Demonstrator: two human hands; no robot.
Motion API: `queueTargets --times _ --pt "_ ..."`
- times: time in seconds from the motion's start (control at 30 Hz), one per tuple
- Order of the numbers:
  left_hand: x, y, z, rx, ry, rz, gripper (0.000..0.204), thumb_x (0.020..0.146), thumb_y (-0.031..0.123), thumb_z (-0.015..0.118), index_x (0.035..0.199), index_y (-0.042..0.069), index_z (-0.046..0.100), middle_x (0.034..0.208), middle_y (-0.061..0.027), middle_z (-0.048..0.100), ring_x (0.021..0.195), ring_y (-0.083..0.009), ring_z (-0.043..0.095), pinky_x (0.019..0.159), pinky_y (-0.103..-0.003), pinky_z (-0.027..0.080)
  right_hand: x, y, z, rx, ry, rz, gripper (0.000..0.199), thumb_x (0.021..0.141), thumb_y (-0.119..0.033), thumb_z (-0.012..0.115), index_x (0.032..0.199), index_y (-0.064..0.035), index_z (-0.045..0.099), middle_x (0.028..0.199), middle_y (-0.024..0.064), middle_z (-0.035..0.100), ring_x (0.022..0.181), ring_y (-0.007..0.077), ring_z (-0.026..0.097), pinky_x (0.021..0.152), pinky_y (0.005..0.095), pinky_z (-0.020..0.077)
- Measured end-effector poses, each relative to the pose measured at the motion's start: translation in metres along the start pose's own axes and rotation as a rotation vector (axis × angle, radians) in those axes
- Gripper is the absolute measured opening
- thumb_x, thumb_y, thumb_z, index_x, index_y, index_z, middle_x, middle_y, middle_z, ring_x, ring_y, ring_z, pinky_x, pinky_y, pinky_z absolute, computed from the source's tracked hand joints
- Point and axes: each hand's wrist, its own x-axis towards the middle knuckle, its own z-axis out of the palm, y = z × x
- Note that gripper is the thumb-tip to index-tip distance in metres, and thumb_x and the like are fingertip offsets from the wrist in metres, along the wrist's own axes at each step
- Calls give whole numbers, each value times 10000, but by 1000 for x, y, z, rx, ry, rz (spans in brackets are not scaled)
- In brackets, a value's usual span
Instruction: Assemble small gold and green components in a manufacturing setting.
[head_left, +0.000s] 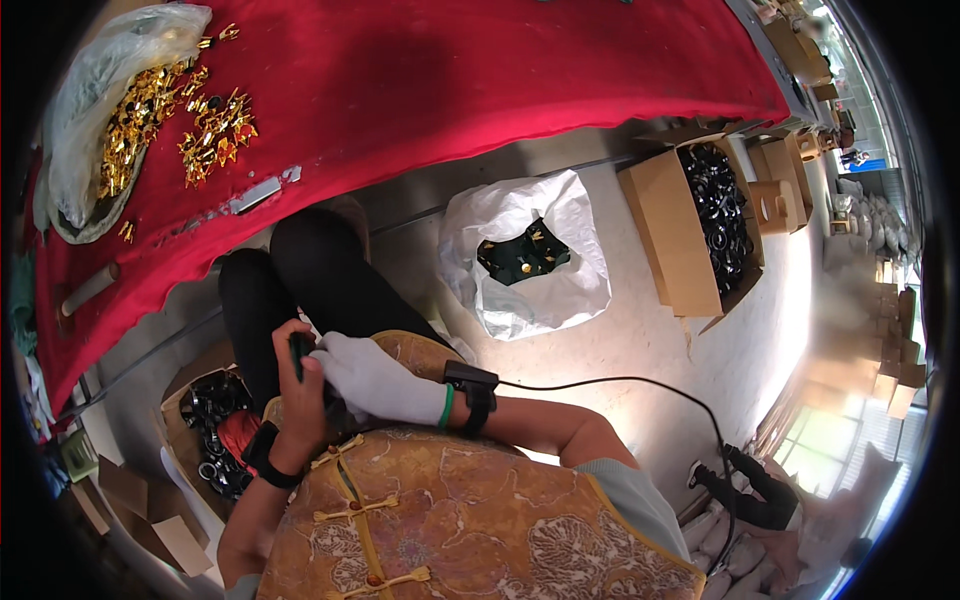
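Over my lap, my bare left hand (301,392) is closed round a small dark piece (299,349) that shows between thumb and fingers. My right hand (374,380), in a white glove, is closed right beside it with its fingertips against the left hand. What the right fingers pinch, if anything, is hidden. On the red-covered table at the far left lie small shiny gold pieces (216,138), with more in a clear plastic bag (85,90). A white sack (472,215) on the floor holds dark green pieces with gold bits (525,253).
An open carton (655,235) of black ring-like parts stands at right. Another box of black parts (207,425) with a red bundle is by my left arm. A cable (640,379) runs from my right wrist. The red table edge (430,150) lies ahead. A person's legs (755,490) show lower right.
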Motion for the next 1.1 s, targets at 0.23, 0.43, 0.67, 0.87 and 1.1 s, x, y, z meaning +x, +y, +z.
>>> queueTargets --times 0.23,0.43,0.67,0.87,1.1 --pt "17 24 -11 -929 130 -562 579 1067 653 352 1248 138 544 1086 -29 611 933 -136 612 820 -296 497 3 3 -1 -944 232 -646 319 954 -255 672 1123 -19 541 909 141 569 690 291 651 538 392 529" --pt "8 32 -4 -802 141 -542 568 1100 609 277 1284 119 499 1078 -59 619 993 -170 618 913 -317 502 1 6 1 -974 176 -624 284 930 -226 686 1078 -24 552 885 125 564 701 257 646 515 377 515" --pt "7 33 -4 -467 134 -245 584 1108 596 250 1288 86 471 1130 -80 560 1046 -171 552 971 -325 440 3 0 9 -688 170 -529 238 943 -193 658 1049 -8 552 884 183 590 783 366 651 589 440 522" --pt "4 22 1 -130 179 -22 697 1040 661 411 1270 3 436 1140 -119 452 1060 -211 471 983 -369 393 6 1 19 -348 258 -333 198 990 -176 567 1061 8 556 814 250 606 739 439 662 658 495 505" --pt "14 0 3 -117 126 178 716 1002 639 521 1272 -21 451 1160 -166 454 1043 -279 498 961 -384 418 1 -26 3 325 97 188 270 1038 -253 541 913 -19 595 636 43 540 410 149 535 372 299 381"
